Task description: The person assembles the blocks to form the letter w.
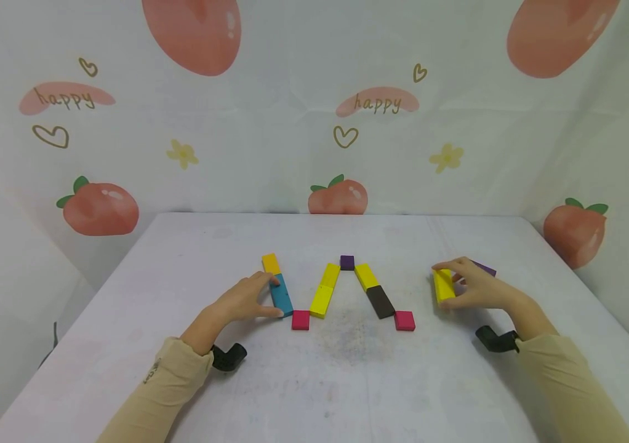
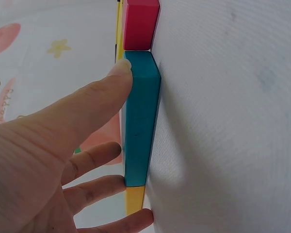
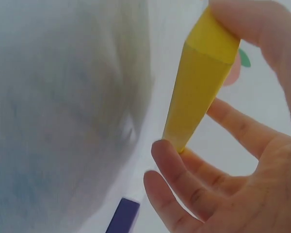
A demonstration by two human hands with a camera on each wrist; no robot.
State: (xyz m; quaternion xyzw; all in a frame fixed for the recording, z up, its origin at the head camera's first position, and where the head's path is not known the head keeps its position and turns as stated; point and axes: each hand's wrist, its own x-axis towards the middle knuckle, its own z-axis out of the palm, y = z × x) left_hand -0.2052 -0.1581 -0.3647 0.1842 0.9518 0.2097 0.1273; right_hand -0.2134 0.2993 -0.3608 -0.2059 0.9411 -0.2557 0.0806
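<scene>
At the left of the row in the head view, my left hand point(image 1: 244, 299) touches a teal block point(image 1: 280, 296), thumb at its near end and fingers towards its far end. Its fingers point(image 2: 94, 191) look fairly straight in the left wrist view. An orange block point(image 1: 271, 263) adjoins the teal one's far end, and a red square block point(image 1: 300, 320) its near end. On the right, my right hand point(image 1: 477, 287) grips a yellow block point(image 3: 199, 82) lengthwise between thumb and fingertips, seemingly just above the table. A purple block point(image 1: 483, 268) lies behind that hand, partly hidden.
Mid-table, two yellow blocks point(image 1: 325, 290) slant up to a small purple block point(image 1: 347, 263). Beyond it another yellow block point(image 1: 366, 277) and a dark brown block point(image 1: 381, 301) slant down to a second red block point(image 1: 405, 320). A patterned cloth point(image 1: 270, 154) hangs behind the table point(image 1: 342, 387).
</scene>
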